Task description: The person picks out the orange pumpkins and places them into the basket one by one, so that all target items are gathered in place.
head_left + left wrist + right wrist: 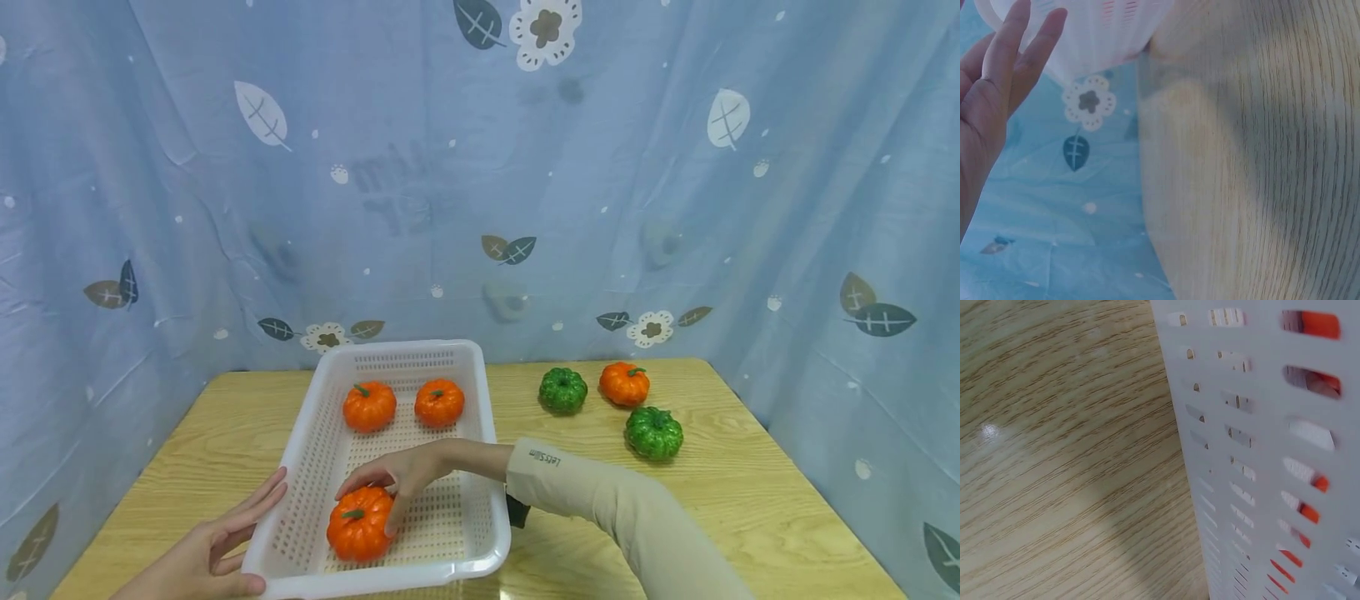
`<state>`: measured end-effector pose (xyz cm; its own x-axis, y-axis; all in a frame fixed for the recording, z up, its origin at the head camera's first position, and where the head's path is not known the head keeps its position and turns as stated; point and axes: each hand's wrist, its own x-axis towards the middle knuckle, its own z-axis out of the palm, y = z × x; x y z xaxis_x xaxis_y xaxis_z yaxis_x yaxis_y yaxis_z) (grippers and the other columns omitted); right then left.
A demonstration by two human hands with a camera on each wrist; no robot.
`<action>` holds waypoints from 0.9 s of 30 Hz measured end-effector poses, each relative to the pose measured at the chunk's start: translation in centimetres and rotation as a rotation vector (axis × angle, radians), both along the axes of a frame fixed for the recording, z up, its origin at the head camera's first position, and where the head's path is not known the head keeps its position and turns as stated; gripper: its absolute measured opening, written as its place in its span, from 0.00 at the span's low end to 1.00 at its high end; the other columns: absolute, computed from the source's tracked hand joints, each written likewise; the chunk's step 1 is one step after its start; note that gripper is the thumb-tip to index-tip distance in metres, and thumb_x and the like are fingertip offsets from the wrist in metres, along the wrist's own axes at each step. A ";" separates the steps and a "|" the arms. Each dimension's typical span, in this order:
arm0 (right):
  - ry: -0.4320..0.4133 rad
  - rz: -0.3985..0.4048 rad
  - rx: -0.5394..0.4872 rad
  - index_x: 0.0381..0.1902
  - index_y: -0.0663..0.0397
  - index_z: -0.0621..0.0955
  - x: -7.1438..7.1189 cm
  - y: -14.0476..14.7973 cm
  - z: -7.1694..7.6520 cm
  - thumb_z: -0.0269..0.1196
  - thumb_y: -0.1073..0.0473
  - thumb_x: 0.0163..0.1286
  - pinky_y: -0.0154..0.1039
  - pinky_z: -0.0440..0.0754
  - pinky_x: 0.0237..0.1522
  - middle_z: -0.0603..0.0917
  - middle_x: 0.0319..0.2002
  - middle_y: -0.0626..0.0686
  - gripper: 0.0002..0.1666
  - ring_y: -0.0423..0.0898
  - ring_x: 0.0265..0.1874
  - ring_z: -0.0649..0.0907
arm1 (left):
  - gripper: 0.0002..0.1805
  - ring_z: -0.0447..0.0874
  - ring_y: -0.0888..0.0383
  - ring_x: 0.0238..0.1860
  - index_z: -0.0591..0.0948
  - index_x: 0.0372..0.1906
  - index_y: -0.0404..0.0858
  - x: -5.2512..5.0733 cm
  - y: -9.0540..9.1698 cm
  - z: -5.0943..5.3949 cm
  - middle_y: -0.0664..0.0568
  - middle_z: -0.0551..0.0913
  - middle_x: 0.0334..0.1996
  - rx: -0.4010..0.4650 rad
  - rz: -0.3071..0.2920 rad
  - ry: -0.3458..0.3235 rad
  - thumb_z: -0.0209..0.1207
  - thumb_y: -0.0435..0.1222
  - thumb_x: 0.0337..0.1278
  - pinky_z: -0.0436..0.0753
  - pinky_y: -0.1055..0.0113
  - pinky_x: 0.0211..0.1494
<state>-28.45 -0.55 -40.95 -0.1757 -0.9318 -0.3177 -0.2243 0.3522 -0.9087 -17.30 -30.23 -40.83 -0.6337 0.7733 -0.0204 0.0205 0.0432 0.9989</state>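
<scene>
Nearest the camera, the left hand (198, 550) rests spread along the eight-o'clock outside of a white, slotted plastic basket (375, 581). Inside, toward its seven o'clock, sits a squat, ribbed, green-stemmed orange pumpkin (356, 536) with no clear long axis. It lies at half past seven from the nearer right hand (411, 473), whose grip is part-closed, fingers and thumb curled about it. Some fingertips and the pumpkin's underside are hidden; the right wrist view shows only orange slivers.

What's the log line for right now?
left hand touches basket; right hand grips orange pumpkin inside basket; also inside: two orange pumpkins; on table: two green pumpkins, one orange pumpkin
</scene>
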 end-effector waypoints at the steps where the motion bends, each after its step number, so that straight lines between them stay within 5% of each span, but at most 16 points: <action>1: 0.004 -0.004 0.007 0.70 0.49 0.64 0.0 0.0 0.0 0.66 0.74 0.57 0.29 0.62 0.64 0.72 0.59 0.34 0.45 0.30 0.59 0.69 | 0.42 0.60 0.82 0.62 0.38 0.74 0.39 0.0 0.0 0.0 0.94 0.47 0.64 -0.002 0.004 -0.005 0.52 0.26 0.67 0.76 0.68 0.58; 10: 0.005 -0.015 0.016 0.72 0.46 0.64 -0.1 0.0 0.1 0.66 0.73 0.58 0.30 0.63 0.65 0.71 0.61 0.33 0.47 0.30 0.61 0.68 | 0.42 0.59 0.84 0.61 0.40 0.74 0.39 0.1 0.1 0.1 0.93 0.48 0.64 0.011 0.019 0.000 0.52 0.25 0.66 0.76 0.69 0.58; 18: 0.036 -0.023 0.017 0.72 0.49 0.64 -0.5 0.3 0.8 0.67 0.74 0.56 0.30 0.63 0.64 0.70 0.63 0.38 0.47 0.31 0.61 0.68 | 0.46 0.50 0.88 0.62 0.41 0.75 0.35 -0.2 0.5 0.4 0.89 0.43 0.68 -0.047 0.055 0.205 0.56 0.23 0.60 0.75 0.76 0.55; 27: 0.014 -0.005 0.005 0.73 0.49 0.62 0.2 0.0 0.4 0.66 0.74 0.57 0.31 0.62 0.66 0.70 0.65 0.38 0.48 0.31 0.62 0.67 | 0.43 0.58 0.85 0.61 0.39 0.74 0.37 0.1 0.0 0.1 0.93 0.48 0.65 -0.021 0.031 0.008 0.53 0.24 0.64 0.76 0.71 0.57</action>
